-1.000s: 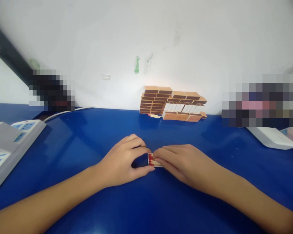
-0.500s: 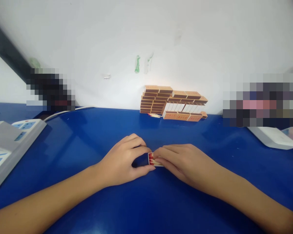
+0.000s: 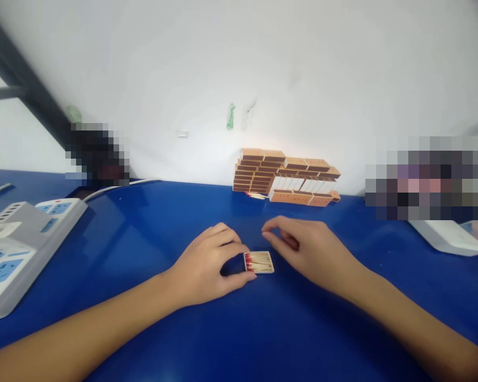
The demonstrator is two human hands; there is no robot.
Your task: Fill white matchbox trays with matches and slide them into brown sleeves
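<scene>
A small white matchbox tray [image 3: 266, 272] lies on the blue table, filled with wooden matches [image 3: 259, 262] whose red heads point left. My left hand [image 3: 213, 262] steadies its left end, thumb at the near corner and fingers at the far corner. Up and to the right of the tray, apart from it, is my right hand [image 3: 302, 241]. Its thumb and index fingertips are pinched together; whether a thing is between them I cannot make out.
Stacked matchboxes [image 3: 258, 171] stand against the wall, with loose matches [image 3: 255, 196] in front. A power strip [image 3: 59, 228] lies at left with a white cable [image 3: 119, 185]. A white object [image 3: 448, 239] is at right. Blurred patches hide both far sides.
My right hand has lifted off the matches and moved up and to the right, uncovering the tray. My left hand stays at the tray's left end. The view has shifted slightly.
</scene>
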